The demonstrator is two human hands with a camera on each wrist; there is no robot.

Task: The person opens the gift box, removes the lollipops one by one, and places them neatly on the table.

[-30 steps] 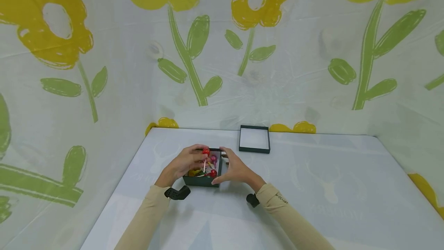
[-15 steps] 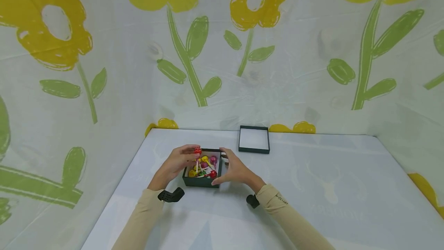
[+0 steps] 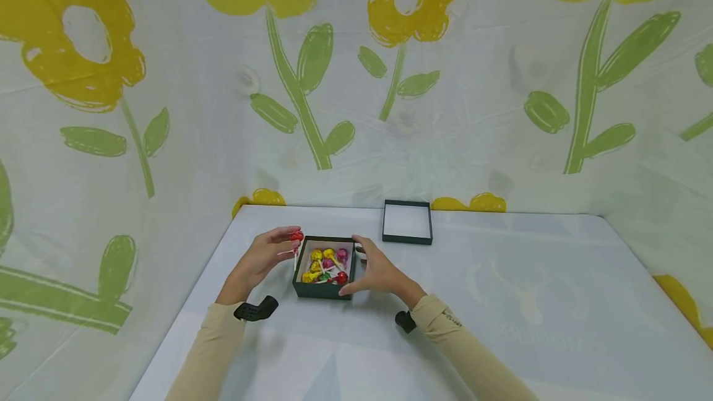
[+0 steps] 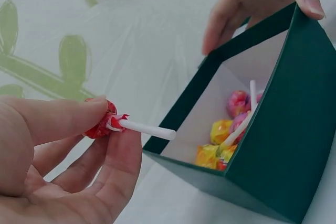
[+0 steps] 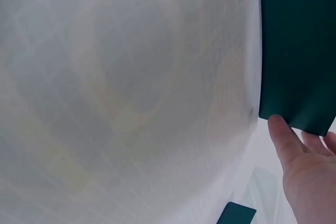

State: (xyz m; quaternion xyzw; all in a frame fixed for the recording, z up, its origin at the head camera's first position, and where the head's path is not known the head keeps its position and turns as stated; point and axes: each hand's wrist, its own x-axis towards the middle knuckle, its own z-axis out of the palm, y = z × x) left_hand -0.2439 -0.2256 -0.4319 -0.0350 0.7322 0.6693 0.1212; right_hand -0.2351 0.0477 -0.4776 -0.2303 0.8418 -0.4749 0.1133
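Note:
My left hand (image 3: 255, 263) pinches a red-wrapped lollipop (image 4: 98, 125) by its candy head, between thumb and fingers. Its white stick points toward the dark green box (image 3: 323, 291), and the hand is just left of the box's rim. Inside the open-topped box lie several lollipops (image 3: 329, 255) in yellow, pink and red wrappers, sticks at various angles. My right hand (image 3: 383, 271) grips the box's right side, thumb at the near corner and fingers toward the far one. In the right wrist view that hand (image 5: 312, 174) touches the green wall.
A shallow dark green lid (image 3: 407, 241) with a white inside lies near the table's back edge, right of the box. The white table (image 3: 501, 327) meets a flower-printed curtain (image 3: 473, 129) behind and at the sides.
My left hand has moved left with the red lollipop, from above the box to beside its left rim. The lollipops inside are more exposed. My right hand stays on the box.

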